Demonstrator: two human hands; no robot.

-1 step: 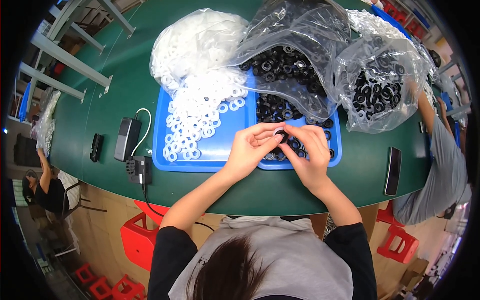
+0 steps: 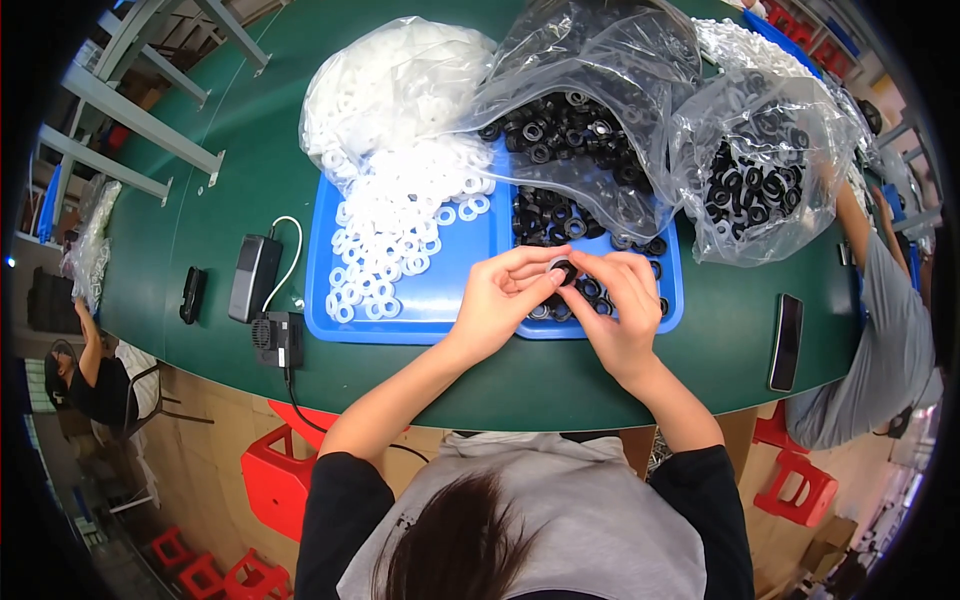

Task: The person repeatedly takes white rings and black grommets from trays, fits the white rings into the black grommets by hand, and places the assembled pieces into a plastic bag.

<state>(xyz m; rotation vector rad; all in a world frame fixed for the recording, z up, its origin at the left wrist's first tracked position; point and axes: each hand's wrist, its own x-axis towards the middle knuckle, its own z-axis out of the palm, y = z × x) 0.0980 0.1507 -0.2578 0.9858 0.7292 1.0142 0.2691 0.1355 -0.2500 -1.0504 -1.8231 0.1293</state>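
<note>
Over the right part of a blue divided tray (image 2: 410, 331), my two hands meet at the fingertips. Pinched between them is a black ring (image 2: 566, 270) with a sliver of white at its upper edge, probably a white ring against it. My left hand (image 2: 497, 302) grips it from the left with thumb and fingers closed. From the other side, the thumb and fingers of my right hand (image 2: 626, 312) close on the same ring. White flat rings (image 2: 385, 245) lie heaped in the tray's left compartment. Black rings (image 2: 548, 215) fill the right one, partly hidden beneath my hands.
Behind the tray are a clear bag of white rings (image 2: 390, 85) and an open bag of black rings (image 2: 585, 130). Another clear bag (image 2: 757, 185) stands right, near a phone (image 2: 786, 343). Left are a black adapter (image 2: 255, 278) and a corded device (image 2: 277, 340). A co-worker's sleeve (image 2: 880, 330) shows at right.
</note>
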